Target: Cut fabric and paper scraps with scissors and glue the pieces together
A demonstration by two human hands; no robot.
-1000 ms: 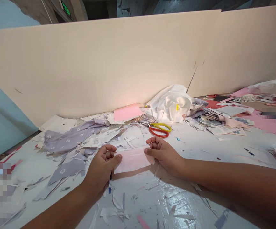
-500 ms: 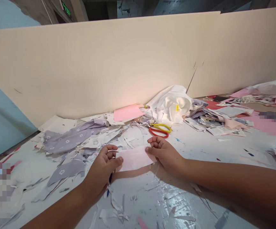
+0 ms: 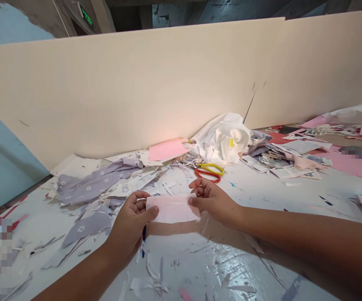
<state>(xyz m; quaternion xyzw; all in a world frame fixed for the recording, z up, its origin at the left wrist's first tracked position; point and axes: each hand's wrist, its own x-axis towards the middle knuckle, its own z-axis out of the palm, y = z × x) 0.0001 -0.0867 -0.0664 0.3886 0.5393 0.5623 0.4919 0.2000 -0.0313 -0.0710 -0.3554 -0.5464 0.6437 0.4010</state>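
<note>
A small pale pink rectangle of paper (image 3: 173,210) is stretched between my two hands, just above the white tabletop. My left hand (image 3: 138,213) pinches its left end, thumb on top and fingers behind. At the opposite end, my right hand (image 3: 208,197) grips the upper right corner between thumb and curled fingers. Scissors (image 3: 210,172) with one yellow and one red handle lie just beyond my right hand, their blades hidden among scraps. Beneath my left hand a thin dark blue object (image 3: 143,240) shows partly.
Purple flowered cloth or paper pieces (image 3: 97,182) and white scraps spread to the left. Against the beige partition (image 3: 137,92) lie a pink sheet (image 3: 166,149) and a crumpled white heap (image 3: 226,140). A stack of cut pieces (image 3: 276,156) sits right. Strips litter the white tabletop (image 3: 252,259).
Both hands have shifted slightly left with the pink paper, which now lies more level and flatter between them. The scissors and scraps stay where they were.
</note>
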